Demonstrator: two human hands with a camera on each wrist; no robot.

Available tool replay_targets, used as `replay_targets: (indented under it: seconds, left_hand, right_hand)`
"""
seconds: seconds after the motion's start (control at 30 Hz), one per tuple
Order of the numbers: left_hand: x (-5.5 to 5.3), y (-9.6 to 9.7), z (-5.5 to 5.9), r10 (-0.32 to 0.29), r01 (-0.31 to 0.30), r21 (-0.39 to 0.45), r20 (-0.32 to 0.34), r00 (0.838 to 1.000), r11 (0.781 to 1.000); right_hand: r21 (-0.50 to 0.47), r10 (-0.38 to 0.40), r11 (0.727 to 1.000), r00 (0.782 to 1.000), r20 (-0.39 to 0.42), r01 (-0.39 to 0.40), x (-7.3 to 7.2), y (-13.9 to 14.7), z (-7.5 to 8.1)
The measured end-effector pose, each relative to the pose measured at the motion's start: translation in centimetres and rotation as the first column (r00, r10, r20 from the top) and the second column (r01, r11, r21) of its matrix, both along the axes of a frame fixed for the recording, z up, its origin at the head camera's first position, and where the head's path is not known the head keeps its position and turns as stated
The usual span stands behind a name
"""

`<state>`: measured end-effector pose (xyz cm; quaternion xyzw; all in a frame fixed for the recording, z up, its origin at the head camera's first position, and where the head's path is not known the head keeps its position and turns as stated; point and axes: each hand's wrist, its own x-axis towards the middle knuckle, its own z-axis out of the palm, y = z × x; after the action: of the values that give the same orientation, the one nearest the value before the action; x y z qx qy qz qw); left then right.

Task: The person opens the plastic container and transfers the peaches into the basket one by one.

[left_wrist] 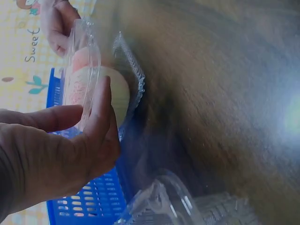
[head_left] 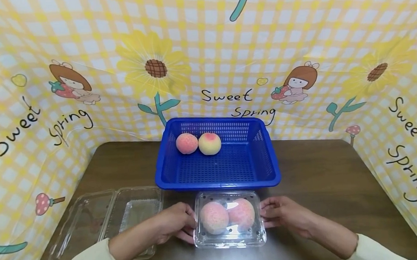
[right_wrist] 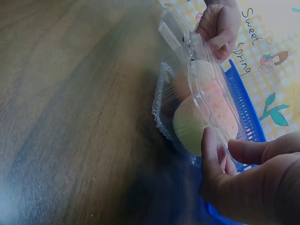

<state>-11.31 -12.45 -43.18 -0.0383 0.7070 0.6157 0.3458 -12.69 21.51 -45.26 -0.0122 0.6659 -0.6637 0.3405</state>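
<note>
A lidded clear plastic clamshell box (head_left: 235, 243) holds two pink and cream peaches, one on the left (head_left: 214, 218) and one on the right (head_left: 243, 214). On its left side, my left hand (head_left: 175, 222) pinches the rim, thumb on top and fingers underneath, as the left wrist view shows. The opposite rim is pinched the same way by my right hand (head_left: 289, 216), with the thumb (right_wrist: 251, 151) over the lid edge. Both wrist views show the lid lying down over the peaches.
Just behind the box stands a blue plastic basket (head_left: 218, 185); a pink peach (head_left: 186, 143) and a paler peach (head_left: 209, 144) lie at its back left. Another clamshell (head_left: 106, 213) lies unfolded on the brown table (head_left: 318, 166), partly behind my left forearm. Patterned cloth (head_left: 202, 57) surrounds the table's back and sides.
</note>
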Motion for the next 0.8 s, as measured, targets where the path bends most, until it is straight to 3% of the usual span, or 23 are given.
replay_targets:
  seconds: [0.4, 0.47, 0.53, 0.57, 0.6, 0.63, 0.67, 0.7, 0.73, 0.77, 0.8]
  left_hand:
    - [-0.3, -0.3, -0.5, -0.049, 0.047, -0.082, -0.018, 0.999, 0.995]
    - [-0.2, -0.2, -0.4, -0.061, 0.054, -0.137, -0.049, 0.997, 0.989]
    - [0.0, -0.1, 0.1, -0.131, 0.092, -0.277, -0.124, 0.984, 0.956]
    - [0.0, 0.0, 0.5, -0.202, 0.122, -0.369, -0.186, 0.962, 0.921]
    - [0.1, 0.2, 1.0, -0.277, 0.134, -0.468, -0.252, 0.927, 0.874]
    - [0.2, 0.4, 1.5, -0.356, 0.127, -0.566, -0.316, 0.880, 0.815]
    - [0.4, 0.7, 2.1, -0.434, 0.097, -0.652, -0.379, 0.817, 0.752]
    - [0.7, 1.0, 2.6, -0.511, 0.051, -0.724, -0.434, 0.742, 0.688]
    - [0.9, 1.4, 3.2, -0.568, 0.001, -0.763, -0.480, 0.668, 0.646]
    - [1.2, 1.8, 3.7, -0.611, -0.048, -0.785, -0.518, 0.598, 0.618]
    - [1.6, 2.2, 4.0, -0.640, -0.091, -0.793, -0.548, 0.538, 0.603]
  right_hand:
    - [-0.005, 0.008, 1.000, 1.000, 0.023, -0.008, -0.3, -0.7, -0.9]
    - [-0.001, 0.009, 1.000, 1.000, 0.025, -0.009, -0.3, -0.7, -0.9]
    - [0.007, 0.010, 1.000, 1.000, 0.021, -0.010, -0.4, -0.6, -0.8]
    - [0.010, 0.012, 1.000, 1.000, 0.019, -0.012, -0.4, -0.6, -0.7]
    - [0.011, 0.014, 1.000, 1.000, 0.017, -0.014, -0.4, -0.5, -0.7]
    - [0.014, 0.015, 1.000, 1.000, 0.017, -0.015, -0.5, -0.4, -0.7]
    - [0.016, 0.016, 1.000, 1.000, 0.020, -0.016, -0.5, -0.4, -0.6]
    - [0.017, 0.016, 1.000, 0.999, 0.029, -0.016, -0.5, -0.3, -0.6]
    - [0.014, 0.016, 1.000, 0.999, 0.040, -0.016, -0.5, -0.2, -0.6]
    - [0.009, 0.016, 1.000, 0.999, 0.050, -0.017, -0.4, -0.2, -0.6]
    - [0.004, 0.015, 1.000, 0.998, 0.062, -0.015, -0.4, -0.2, -0.6]
